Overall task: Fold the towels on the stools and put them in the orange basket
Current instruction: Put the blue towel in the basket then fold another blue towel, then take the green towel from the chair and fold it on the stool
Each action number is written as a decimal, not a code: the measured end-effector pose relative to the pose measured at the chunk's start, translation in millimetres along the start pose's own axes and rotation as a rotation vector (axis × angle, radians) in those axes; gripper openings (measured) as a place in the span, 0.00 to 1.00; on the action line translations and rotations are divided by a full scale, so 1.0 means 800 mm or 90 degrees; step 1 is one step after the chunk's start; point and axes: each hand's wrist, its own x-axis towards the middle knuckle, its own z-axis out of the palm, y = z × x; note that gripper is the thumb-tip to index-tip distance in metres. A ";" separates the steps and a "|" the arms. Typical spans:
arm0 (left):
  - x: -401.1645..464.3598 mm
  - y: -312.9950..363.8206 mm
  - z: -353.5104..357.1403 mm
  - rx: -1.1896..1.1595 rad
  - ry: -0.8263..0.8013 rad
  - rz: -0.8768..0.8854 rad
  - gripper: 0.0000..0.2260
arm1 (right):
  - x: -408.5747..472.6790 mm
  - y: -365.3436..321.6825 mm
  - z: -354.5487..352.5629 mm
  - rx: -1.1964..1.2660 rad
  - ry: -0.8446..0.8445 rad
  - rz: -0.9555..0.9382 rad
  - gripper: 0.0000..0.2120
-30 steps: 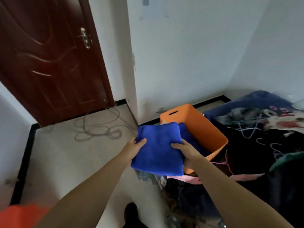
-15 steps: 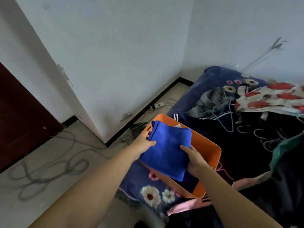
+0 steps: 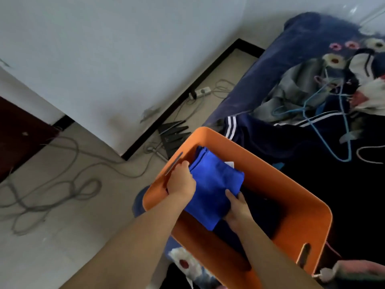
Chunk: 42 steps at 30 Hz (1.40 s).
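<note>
A folded blue towel (image 3: 210,184) sits low inside the orange basket (image 3: 291,197), which stands on the bed's edge. My left hand (image 3: 180,180) grips the towel's left edge, close to the basket's left wall. My right hand (image 3: 237,207) holds its near right edge, fingers curled under the fold. More dark blue cloth lies beneath it in the basket. No stools are in view.
A dark bedspread (image 3: 312,84) with clothes and blue wire hangers (image 3: 325,113) fills the right side. Grey cables (image 3: 62,184) loop across the tiled floor on the left. A power strip (image 3: 200,91) lies by the wall's black skirting. A dark red door (image 3: 18,132) is at far left.
Both hands have lowered the folded blue towel from above the basket rim down inside it. The camera has swung right and tilted down over the basket.
</note>
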 end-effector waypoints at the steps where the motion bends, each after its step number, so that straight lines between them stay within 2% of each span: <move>1: 0.009 -0.004 0.012 0.001 0.007 -0.010 0.18 | 0.013 0.005 0.000 0.013 0.005 0.010 0.25; 3: 0.024 -0.009 0.034 0.013 0.019 -0.033 0.17 | 0.040 0.013 -0.001 0.046 0.009 0.040 0.27; 7: 0.032 -0.015 0.062 0.059 0.044 -0.066 0.16 | 0.060 0.022 0.000 0.079 -0.007 0.085 0.23; 11: 0.032 -0.017 0.076 0.104 0.037 -0.102 0.18 | 0.069 0.024 0.001 0.050 0.002 0.097 0.26; 14: 0.029 -0.012 0.072 0.099 0.006 -0.117 0.23 | 0.061 0.009 0.008 -0.038 0.013 0.113 0.28; 17: 0.019 0.000 0.051 0.080 -0.055 -0.115 0.27 | 0.038 -0.017 0.012 -0.159 0.039 0.141 0.25; 20: 0.005 0.015 0.000 0.098 -0.134 -0.096 0.22 | -0.008 -0.053 0.019 -0.288 0.050 0.113 0.24; 22: -0.005 0.030 -0.041 0.144 -0.182 -0.056 0.15 | -0.044 -0.082 0.028 -0.373 0.049 0.066 0.22; 24: -0.024 0.047 -0.091 0.152 -0.187 -0.009 0.13 | -0.098 -0.118 0.045 -0.443 0.045 0.023 0.19; 27: -0.046 0.072 -0.159 0.146 -0.134 0.079 0.14 | -0.171 -0.166 0.082 -0.585 -0.035 -0.071 0.11; 28: -0.054 0.080 -0.184 0.146 -0.105 0.103 0.14 | -0.186 -0.178 0.092 -0.638 -0.061 -0.120 0.12; 30: -0.074 0.092 -0.238 0.167 -0.053 0.153 0.15 | -0.210 -0.198 0.109 -0.676 -0.021 -0.212 0.22; 34: -0.120 0.104 -0.341 0.165 0.058 0.212 0.17 | -0.292 -0.241 0.154 -0.834 0.098 -0.428 0.20; 36: -0.145 0.100 -0.382 0.161 0.111 0.224 0.18 | -0.333 -0.246 0.178 -0.899 0.131 -0.493 0.22; 42: -0.201 0.080 -0.444 0.187 0.190 0.218 0.20 | -0.428 -0.245 0.237 -1.108 0.190 -0.700 0.23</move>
